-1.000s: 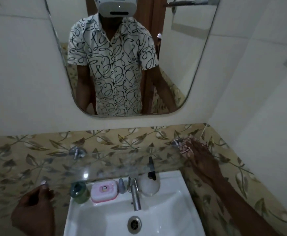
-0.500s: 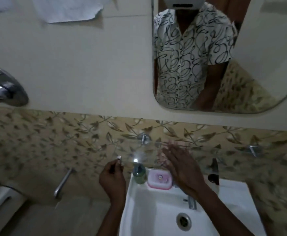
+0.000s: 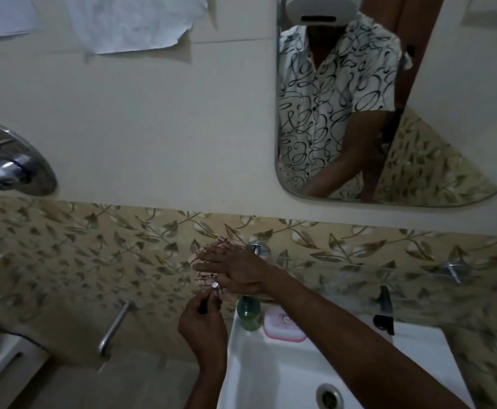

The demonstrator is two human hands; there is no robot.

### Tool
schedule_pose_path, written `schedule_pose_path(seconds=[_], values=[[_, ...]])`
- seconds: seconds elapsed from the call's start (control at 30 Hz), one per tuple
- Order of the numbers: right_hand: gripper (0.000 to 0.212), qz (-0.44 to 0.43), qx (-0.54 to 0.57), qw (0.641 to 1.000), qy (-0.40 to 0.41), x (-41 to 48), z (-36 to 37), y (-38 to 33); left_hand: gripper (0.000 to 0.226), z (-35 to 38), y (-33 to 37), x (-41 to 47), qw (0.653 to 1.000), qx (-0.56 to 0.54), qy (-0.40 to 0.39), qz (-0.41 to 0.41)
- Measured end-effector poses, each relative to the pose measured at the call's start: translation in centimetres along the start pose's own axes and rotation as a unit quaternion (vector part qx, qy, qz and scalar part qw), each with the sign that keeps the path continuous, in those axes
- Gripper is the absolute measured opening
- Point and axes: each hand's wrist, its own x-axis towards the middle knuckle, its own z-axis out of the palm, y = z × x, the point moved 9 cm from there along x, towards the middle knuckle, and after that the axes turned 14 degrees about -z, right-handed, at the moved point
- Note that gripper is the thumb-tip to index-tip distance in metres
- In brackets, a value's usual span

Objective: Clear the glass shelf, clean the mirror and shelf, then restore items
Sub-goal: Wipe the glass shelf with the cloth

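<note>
The glass shelf (image 3: 344, 278) runs along the leaf-patterned tiles above the sink, held by chrome brackets (image 3: 259, 248). My right hand (image 3: 235, 270) lies flat on a pink patterned cloth (image 3: 204, 262), pressing it on the shelf's left end. My left hand (image 3: 203, 323) is closed around a small dark object with a silver tip (image 3: 215, 286), just below the cloth. The mirror (image 3: 418, 113) hangs above at the right and reflects a person in a patterned shirt.
A white sink (image 3: 285, 376) stands below, carrying a green bottle (image 3: 248, 315), a pink soap case (image 3: 284, 324) and a dark-topped dispenser (image 3: 384, 311). A chrome shower mixer (image 3: 14, 162) and a spout (image 3: 114, 329) sit on the left wall. Papers (image 3: 135, 22) hang above.
My right hand has slid the cloth from the shelf's right end to its left end. My left hand has risen close under it, and my view has swung left.
</note>
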Motion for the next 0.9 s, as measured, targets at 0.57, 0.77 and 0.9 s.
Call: schedule_pose_path(seconds=[0.57,0.77,0.9], values=[[0.061,0.411,-0.122,0.894,0.127,-37.7,-2.1,1.6,0.026,3.0,-0.2,-0.6,0.995,-0.032,-0.096,-0.026],[0.081,0.494,-0.142,0.851,0.106,-48.5,-4.1,2.9,0.029,3.3,-1.3,-0.3,0.99,-0.065,-0.114,-0.047],[0.089,0.549,-0.164,0.811,0.117,-49.1,-4.4,2.5,0.026,3.0,-1.1,0.4,0.995,-0.009,-0.099,-0.031]])
